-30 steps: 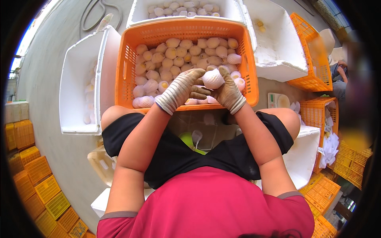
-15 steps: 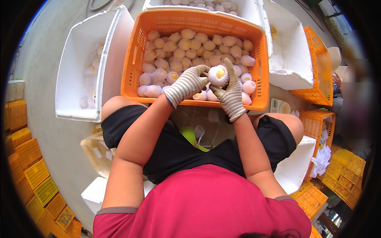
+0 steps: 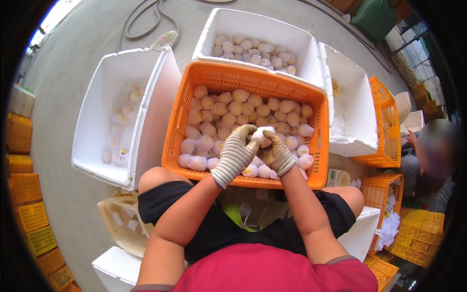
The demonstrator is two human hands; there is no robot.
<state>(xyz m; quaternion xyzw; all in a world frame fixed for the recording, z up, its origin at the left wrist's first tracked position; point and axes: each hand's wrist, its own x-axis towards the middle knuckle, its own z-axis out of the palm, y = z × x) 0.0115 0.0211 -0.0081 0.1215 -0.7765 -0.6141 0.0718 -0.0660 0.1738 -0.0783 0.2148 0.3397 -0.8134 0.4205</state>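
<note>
Currently, you are holding one foam-netted fruit (image 3: 263, 136) with your gloved hands together on it: your left hand (image 3: 236, 155) is gripping its left side, while your right hand (image 3: 280, 155) is wrapping around its right side. It is hovering over the near half of the orange crate (image 3: 243, 78), where many other netted fruits (image 3: 238, 108) are lying piled together. Around the crate, a left foam box (image 3: 154, 119) and a far foam box (image 3: 262, 31) are holding more netted pieces, and a right foam box (image 3: 352, 107) is standing alongside. A small scale (image 3: 342, 178) is sitting just beside the crate's near right corner.
</note>
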